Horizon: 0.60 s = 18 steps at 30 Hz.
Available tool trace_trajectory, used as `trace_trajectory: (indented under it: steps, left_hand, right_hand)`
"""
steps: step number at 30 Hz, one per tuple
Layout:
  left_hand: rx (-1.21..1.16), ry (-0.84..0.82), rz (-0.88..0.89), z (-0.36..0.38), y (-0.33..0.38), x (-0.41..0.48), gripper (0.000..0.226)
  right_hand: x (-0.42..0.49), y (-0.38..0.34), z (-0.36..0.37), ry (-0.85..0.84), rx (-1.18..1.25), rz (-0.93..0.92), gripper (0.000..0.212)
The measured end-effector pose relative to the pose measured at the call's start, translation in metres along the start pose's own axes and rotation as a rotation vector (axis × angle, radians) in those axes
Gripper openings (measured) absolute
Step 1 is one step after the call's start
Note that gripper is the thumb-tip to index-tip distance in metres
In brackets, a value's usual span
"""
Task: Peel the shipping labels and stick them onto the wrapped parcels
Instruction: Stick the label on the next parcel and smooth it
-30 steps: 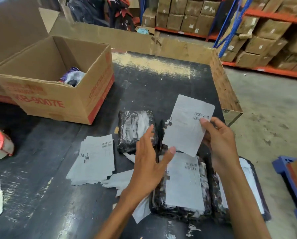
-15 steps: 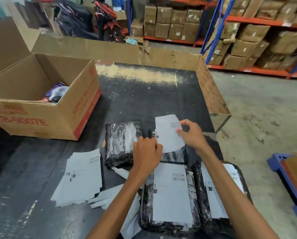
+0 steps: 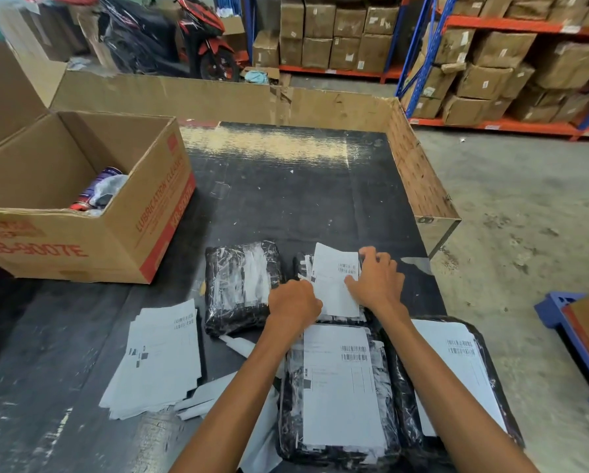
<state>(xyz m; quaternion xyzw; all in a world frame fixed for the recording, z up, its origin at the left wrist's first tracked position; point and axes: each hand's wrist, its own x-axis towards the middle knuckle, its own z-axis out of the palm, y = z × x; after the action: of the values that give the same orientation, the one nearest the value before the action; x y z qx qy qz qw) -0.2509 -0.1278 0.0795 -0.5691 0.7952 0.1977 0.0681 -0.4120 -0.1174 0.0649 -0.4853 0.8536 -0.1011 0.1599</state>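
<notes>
You are pressing a shipping label (image 3: 334, 281) onto a black wrapped parcel (image 3: 354, 317) on the dark worktable (image 3: 286, 206), left hand (image 3: 295, 303) curled at its edge, right hand (image 3: 376, 279) spread flat. Cardboard walls (image 3: 218, 100) are edging the table's far and right sides, with racks of cartons (image 3: 491, 63) standing beyond.

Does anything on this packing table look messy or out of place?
Mostly tidy. Peeled backing strips lie scattered between the label stack and the parcels, and the label under both hands sits slightly tilted.

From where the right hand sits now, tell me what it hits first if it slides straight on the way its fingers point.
The right hand points up-left across the label. Past the parcel's far edge, bare black tabletop looks free up to the cardboard wall, though depth is hard to judge.
</notes>
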Motion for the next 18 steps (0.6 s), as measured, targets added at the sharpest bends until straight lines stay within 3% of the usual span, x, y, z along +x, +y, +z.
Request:
trace_trajectory:
  steps: [2, 4, 7, 9, 11, 13, 18]
  left_hand:
    - [0.042, 0.005, -0.039, 0.001, 0.001, 0.000, 0.024]
    - [-0.004, 0.127, -0.055, 0.005, -0.002, 0.000, 0.027]
    - [-0.080, 0.348, 0.186, 0.013, -0.010, 0.012, 0.043]
    - [-0.108, 0.276, 0.320, 0.017, -0.015, 0.029, 0.053]
    - [-0.064, 0.140, 0.330, 0.024, -0.018, 0.046, 0.061]
    - [-0.003, 0.061, 0.300, 0.030, -0.019, 0.057, 0.065]
    - [-0.068, 0.100, 0.266, 0.035, -0.017, 0.065, 0.067]
  right_hand:
    - [-0.002, -0.002, -0.001, 0.079, -0.028, -0.017, 0.062]
    - [-0.003, -0.003, -0.004, 0.138, -0.060, -0.085, 0.062]
    - [-0.005, -0.005, -0.002, 0.076, -0.129, -0.248, 0.055]
    - [-0.006, -0.005, 0.004, -0.061, -0.186, -0.281, 0.054]
    - [-0.003, -0.006, 0.012, -0.163, -0.226, -0.237, 0.058]
    - [0.002, -0.008, 0.016, -0.155, -0.240, -0.181, 0.062]
    - [0.019, 0.001, 0.015, -0.193, -0.198, -0.045, 0.066]
